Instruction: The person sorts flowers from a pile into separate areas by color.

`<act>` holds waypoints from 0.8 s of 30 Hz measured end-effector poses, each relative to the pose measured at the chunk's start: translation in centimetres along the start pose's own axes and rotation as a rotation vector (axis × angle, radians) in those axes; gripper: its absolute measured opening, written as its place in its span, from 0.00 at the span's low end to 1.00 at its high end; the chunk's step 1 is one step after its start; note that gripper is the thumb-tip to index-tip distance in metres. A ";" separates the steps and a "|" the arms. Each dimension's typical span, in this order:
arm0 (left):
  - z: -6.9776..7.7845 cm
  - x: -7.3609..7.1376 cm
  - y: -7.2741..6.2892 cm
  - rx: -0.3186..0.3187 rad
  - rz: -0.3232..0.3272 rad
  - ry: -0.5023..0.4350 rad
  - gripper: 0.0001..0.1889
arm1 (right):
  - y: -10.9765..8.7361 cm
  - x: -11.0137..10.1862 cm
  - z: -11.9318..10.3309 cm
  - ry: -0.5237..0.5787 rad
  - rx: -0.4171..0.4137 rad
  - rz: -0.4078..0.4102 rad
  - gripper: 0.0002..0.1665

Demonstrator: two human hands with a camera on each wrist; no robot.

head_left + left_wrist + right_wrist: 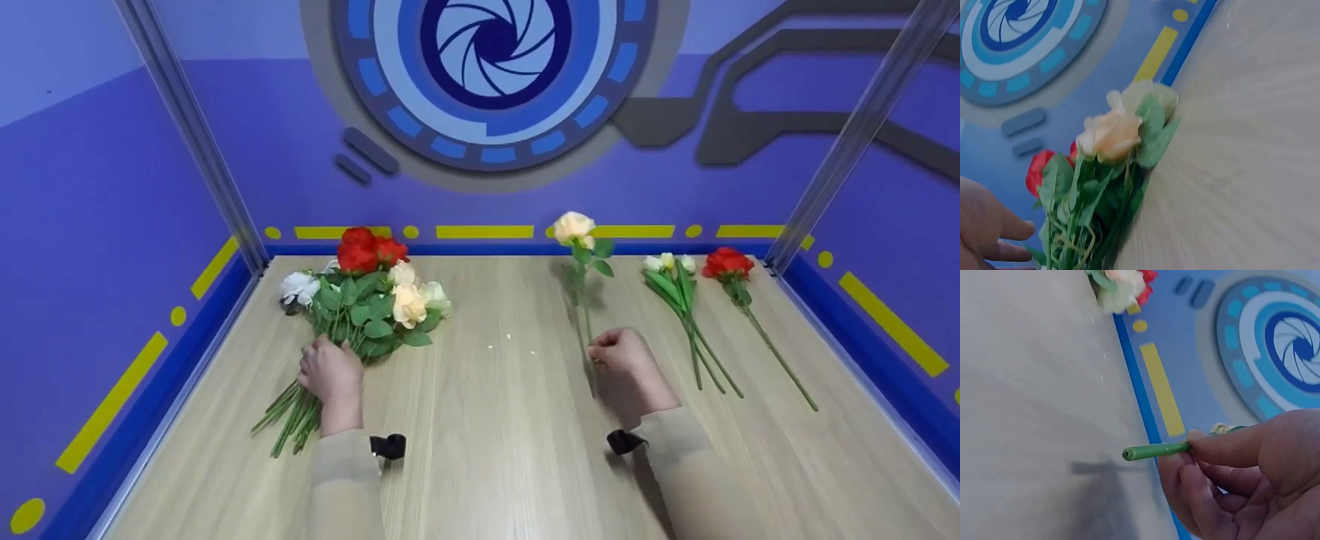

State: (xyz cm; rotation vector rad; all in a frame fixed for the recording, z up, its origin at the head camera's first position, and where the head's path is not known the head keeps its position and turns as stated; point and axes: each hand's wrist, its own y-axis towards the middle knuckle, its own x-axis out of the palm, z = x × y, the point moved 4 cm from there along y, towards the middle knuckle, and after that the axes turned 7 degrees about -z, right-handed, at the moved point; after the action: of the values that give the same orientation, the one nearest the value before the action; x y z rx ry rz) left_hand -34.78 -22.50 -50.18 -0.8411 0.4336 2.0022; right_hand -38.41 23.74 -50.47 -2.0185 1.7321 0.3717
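Note:
On the left of the table, my left hand (331,369) is around the stems of a bouquet (360,311) of artificial red, white and cream flowers. The bouquet's blooms point away from me and its stem ends towards me. In the left wrist view, the thumb and fingers (1013,226) lie beside the green stems. My right hand (624,352) pinches a single cream rose (574,227) low on its stem, between thumb and fingers. That rose stands tilted up, bloom at the top. In the right wrist view, the cut stem end (1154,451) pokes out past the fingertips.
Right of my right hand lie white tulips (679,289) with green leaves and a red flower (728,263) on a long stem. A few tiny pale bits (508,337) dot the wooden table (480,435). Blue-purple walls (247,150) enclose it at back and sides.

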 end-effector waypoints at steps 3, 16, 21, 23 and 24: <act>-0.9 -0.2 0.2 -0.018 -0.019 0.049 0.24 | 0.1 -1.3 1.0 -0.044 0.045 0.011 0.07; -2.4 -0.7 0.3 -0.023 0.028 0.043 0.12 | 0.5 -3.0 3.2 -0.132 0.112 0.024 0.08; -2.1 -1.2 0.3 0.004 0.008 0.028 0.13 | 0.3 -3.5 3.1 -0.184 0.113 0.054 0.10; -1.9 -1.4 0.2 0.010 -0.013 0.017 0.13 | 0.2 -3.6 3.2 -0.205 0.110 0.065 0.09; -1.7 -1.5 0.2 0.013 -0.023 0.011 0.12 | 0.2 -3.7 3.2 -0.218 0.107 0.072 0.08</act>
State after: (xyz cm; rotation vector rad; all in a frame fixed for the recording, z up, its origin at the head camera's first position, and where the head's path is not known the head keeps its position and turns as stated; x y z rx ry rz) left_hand -33.70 -24.55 -50.35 -0.8462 0.4409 1.9724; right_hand -38.92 28.50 -51.50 -1.7735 1.6561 0.4923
